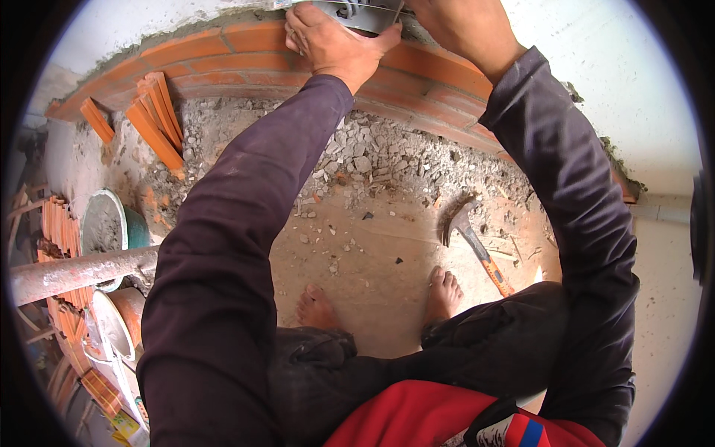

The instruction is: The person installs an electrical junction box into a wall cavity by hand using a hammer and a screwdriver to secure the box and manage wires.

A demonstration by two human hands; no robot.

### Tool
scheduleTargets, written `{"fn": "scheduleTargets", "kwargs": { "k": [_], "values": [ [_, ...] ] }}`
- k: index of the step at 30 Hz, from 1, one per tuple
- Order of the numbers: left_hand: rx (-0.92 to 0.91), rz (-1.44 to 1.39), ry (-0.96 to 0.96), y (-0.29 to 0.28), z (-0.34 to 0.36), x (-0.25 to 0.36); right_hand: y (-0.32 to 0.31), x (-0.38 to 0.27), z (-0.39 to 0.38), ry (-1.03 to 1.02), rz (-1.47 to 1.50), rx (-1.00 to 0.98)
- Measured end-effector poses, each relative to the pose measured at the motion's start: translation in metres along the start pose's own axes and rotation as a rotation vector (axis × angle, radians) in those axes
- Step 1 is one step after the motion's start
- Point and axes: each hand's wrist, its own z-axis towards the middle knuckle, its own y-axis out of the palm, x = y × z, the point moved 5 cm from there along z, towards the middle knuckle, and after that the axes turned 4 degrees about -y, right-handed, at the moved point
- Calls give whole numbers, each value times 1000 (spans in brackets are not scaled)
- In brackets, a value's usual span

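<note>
At the top edge, my left hand (331,45) spans a shallow grey box (365,16) set above the brickwork. Its fingers are bent at the box's left side and its thumb reaches to the right side. My right hand (465,30) is raised just right of the box, its fingertips cut off by the picture's edge. Beside it, a thin rod or wire (399,12) runs down toward my left thumb. What the right fingers hold is hidden. Below the hands curves a low course of orange bricks (257,37) with grey mortar.
A claw hammer (477,246) lies on the floor near my right foot. Rubble (361,153) lines the wall base. Orange bricks (156,119) lean at left. Further left are a mortar bucket (138,227), a second bucket (128,316), a pole (82,274) and stacked bricks (58,223).
</note>
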Motion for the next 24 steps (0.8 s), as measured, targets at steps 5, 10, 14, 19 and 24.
{"fn": "scheduleTargets", "kwargs": {
  "k": [5,10,14,19,24],
  "values": [
    [22,23,28,1,-1,2,-2,4,0,35,12,-48],
    [-88,47,28,12,0,-20,2,2,1,20,-79,-29],
    [-26,51,62,16,-4,-23,2,-4,1,-3,-44,-43],
    [-50,13,46,15,-6,-20,2,-4,4,-35,-90,-127],
    [-44,10,-2,14,-7,-18,6,-2,13,-84,-181,-192]
  ]
}}
